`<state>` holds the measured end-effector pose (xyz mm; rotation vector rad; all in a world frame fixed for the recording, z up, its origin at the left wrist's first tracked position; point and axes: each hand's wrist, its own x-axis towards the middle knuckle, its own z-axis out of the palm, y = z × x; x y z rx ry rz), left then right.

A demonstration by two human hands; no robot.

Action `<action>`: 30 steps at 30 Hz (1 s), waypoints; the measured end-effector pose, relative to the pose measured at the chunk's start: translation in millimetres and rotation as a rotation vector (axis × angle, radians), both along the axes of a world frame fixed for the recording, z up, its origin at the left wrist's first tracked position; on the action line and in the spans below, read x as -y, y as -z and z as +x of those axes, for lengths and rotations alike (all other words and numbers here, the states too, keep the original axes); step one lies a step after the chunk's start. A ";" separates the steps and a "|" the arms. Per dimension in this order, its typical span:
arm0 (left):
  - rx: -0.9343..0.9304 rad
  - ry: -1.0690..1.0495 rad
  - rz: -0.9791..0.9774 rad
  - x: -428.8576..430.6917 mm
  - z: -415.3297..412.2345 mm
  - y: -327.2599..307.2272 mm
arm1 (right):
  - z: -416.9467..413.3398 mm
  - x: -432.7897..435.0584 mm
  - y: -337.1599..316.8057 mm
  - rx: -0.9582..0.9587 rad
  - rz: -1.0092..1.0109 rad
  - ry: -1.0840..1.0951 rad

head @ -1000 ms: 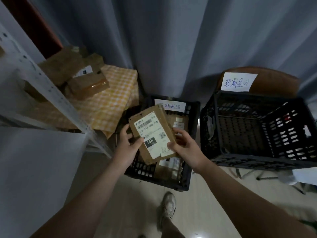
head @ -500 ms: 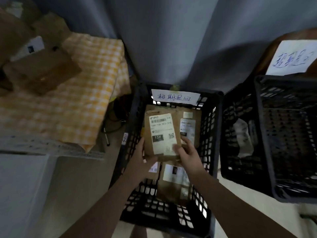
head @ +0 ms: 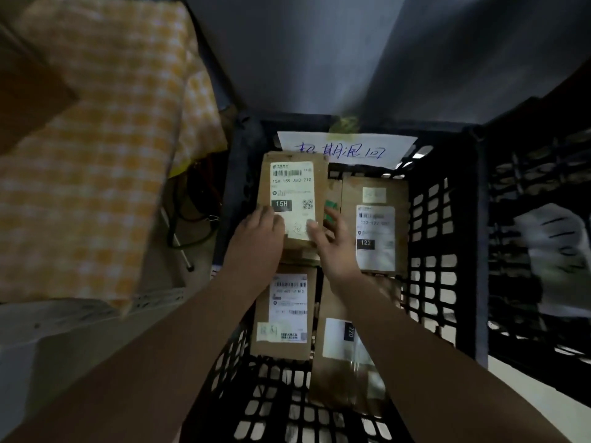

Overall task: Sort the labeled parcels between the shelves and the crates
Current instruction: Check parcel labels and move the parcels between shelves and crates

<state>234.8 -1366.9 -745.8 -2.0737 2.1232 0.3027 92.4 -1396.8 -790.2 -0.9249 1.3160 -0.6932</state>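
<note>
A brown parcel [head: 292, 187] with a white label marked 15H lies flat inside the black crate [head: 454, 238], at its far left. My left hand [head: 259, 238] grips its near left edge, thumb on the label. My right hand [head: 332, 247] holds its near right corner, thumb on top. Three other labelled parcels lie in the crate: one marked 122 [head: 375, 225] at the far right, one [head: 286, 314] near left, one marked 220 [head: 345, 362] near right. A handwritten paper sign [head: 348, 150] hangs on the crate's far wall.
A second black crate [head: 537, 251] stands to the right. On the left, a shelf carries a yellow checked cloth [head: 102, 148] and a brown box [head: 28, 87]. A grey curtain [head: 367, 52] hangs behind the crates. Cables [head: 192, 212] lie on the floor between shelf and crate.
I have leaned in over the left crate and both hands have lowered the 15H parcel from above the crate down into its far left part.
</note>
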 end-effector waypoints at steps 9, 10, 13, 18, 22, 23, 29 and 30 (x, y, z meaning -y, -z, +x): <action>0.016 -0.034 0.136 3.0 -12.8 0.8 | -10.2 11.3 -2.0 -0.243 -0.043 -0.152; 0.009 -0.039 0.133 4.1 -12.3 -0.4 | -13.6 13.8 -5.8 -0.278 -0.044 -0.214; -0.020 -0.039 0.137 4.2 -10.2 -4.1 | -25.7 19.9 -23.6 -0.509 -0.128 -0.446; -0.031 0.005 0.110 -0.8 -11.5 -28.3 | -45.0 22.8 -69.9 -0.955 -0.299 -0.807; -0.034 0.023 0.087 -17.2 -17.8 -74.6 | -55.6 13.4 -126.3 -1.065 -0.441 -0.871; -0.037 0.016 0.072 -23.4 -18.6 -90.1 | -57.9 9.5 -142.9 -1.071 -0.473 -0.878; -0.046 -0.130 -0.033 -70.5 -38.8 -201.3 | -75.4 -29.8 -241.9 -1.077 -0.695 -0.888; -0.041 -0.161 -0.055 -80.5 -46.4 -219.5 | -80.4 -38.5 -257.6 -1.067 -0.744 -0.897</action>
